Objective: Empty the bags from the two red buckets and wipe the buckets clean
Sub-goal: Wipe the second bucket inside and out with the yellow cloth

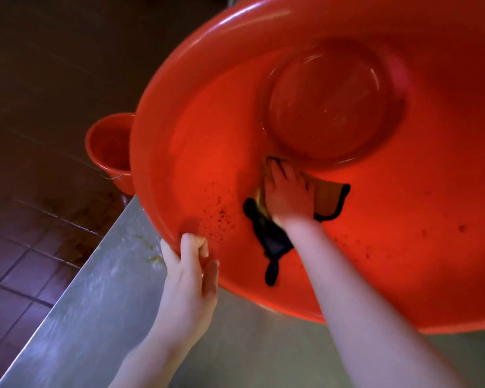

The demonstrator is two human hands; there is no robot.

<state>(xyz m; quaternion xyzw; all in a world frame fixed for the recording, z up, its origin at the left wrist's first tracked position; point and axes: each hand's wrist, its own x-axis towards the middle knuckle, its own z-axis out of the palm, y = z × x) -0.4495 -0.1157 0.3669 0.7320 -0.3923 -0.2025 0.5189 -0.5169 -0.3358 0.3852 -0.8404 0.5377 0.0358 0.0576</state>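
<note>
A large red bucket (403,219) lies tilted toward me on a steel table, its round bottom facing the camera. My left hand (189,273) grips the bucket's near rim, thumb inside. My right hand (287,194) reaches deep inside and presses a yellow cloth with a black edge (331,200) flat against the inner wall just below the bottom. Part of the cloth hangs down under my wrist. Dark specks dot the wall left of the cloth. A second, smaller-looking red bucket (109,152) stands upright on the floor at the left, half hidden behind the first.
The steel table (95,303) runs diagonally, its left edge dropping to a dark tiled floor (25,219). Small yellowish scraps lie on the table near the bucket's rim.
</note>
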